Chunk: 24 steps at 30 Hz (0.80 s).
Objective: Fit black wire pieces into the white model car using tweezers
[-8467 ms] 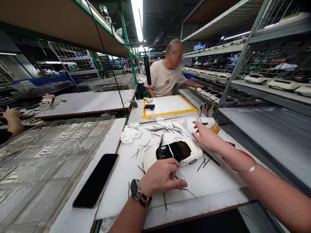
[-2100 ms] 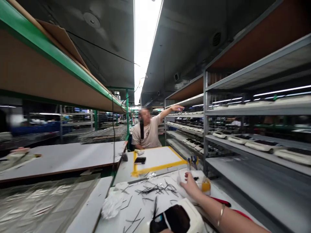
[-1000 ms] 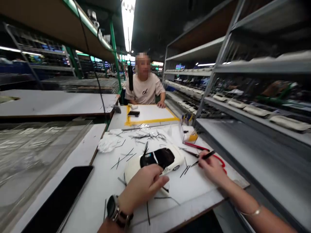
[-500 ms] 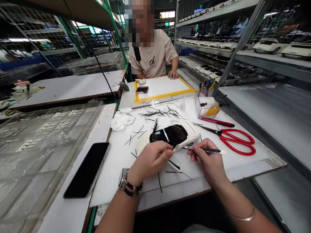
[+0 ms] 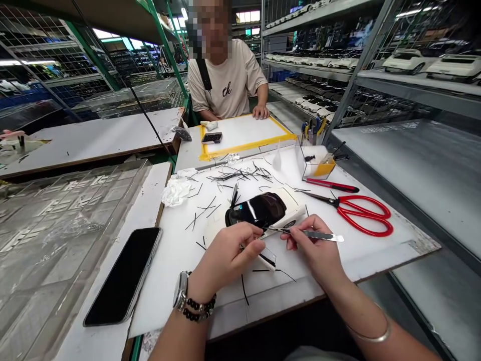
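A white model car (image 5: 292,206) with a black roof stands on the white work board, its doors swung out. My right hand (image 5: 313,243) is closed round steel tweezers (image 5: 317,234), which point left at the car's near side. Against that same side is my left hand (image 5: 235,250), fingers curled and thumb drawn in near the tweezers' tips. Whatever lies between its fingertips is too small or hidden to make out. The near open door (image 5: 267,259) shows just below my left fingertips. Thin black strips (image 5: 244,173) are scattered behind the car.
Red-handled scissors (image 5: 364,215) and a red tool (image 5: 330,185) lie on the right, beside a clear box (image 5: 315,160). At left are a phone (image 5: 124,276), crumpled tissue (image 5: 177,191) and a clear compartment tray (image 5: 75,215). Across the table sits a person (image 5: 231,80).
The view has shifted slightly, so most things sit a little further left. Both hands stay at the car's near side, and the tweezers remain in my right hand.
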Each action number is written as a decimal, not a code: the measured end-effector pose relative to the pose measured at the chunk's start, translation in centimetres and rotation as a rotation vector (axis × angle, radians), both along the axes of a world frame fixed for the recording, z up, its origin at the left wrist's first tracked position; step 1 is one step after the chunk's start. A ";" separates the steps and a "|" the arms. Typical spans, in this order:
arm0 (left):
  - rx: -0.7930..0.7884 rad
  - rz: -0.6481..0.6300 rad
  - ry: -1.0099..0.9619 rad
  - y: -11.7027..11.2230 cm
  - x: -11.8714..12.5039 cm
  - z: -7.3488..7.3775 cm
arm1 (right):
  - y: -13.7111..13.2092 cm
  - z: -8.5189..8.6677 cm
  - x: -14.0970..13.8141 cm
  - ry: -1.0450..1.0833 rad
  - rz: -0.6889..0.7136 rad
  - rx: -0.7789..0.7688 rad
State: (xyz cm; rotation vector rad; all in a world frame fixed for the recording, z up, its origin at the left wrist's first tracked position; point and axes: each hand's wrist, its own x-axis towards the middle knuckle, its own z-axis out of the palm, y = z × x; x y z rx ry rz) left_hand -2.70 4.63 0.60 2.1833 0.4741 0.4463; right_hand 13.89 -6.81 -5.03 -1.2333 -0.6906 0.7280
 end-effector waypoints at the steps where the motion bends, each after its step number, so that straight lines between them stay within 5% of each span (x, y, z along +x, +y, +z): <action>1: 0.006 -0.001 -0.001 0.0 0.0 0.0 | 0.0 0.1 0.0 -0.003 0.000 0.006; 13: 0.061 -0.001 -0.011 -0.1 0.0 0.1 | -0.3 0.1 0.1 -0.060 0.018 -0.007; 19: 0.377 0.096 0.013 -0.1 -0.2 0.7 | -0.7 -0.4 0.0 -0.192 0.016 -0.046; 24: 0.528 0.058 0.167 -0.3 0.0 0.7 | -0.9 -0.9 0.2 -0.231 0.047 -0.062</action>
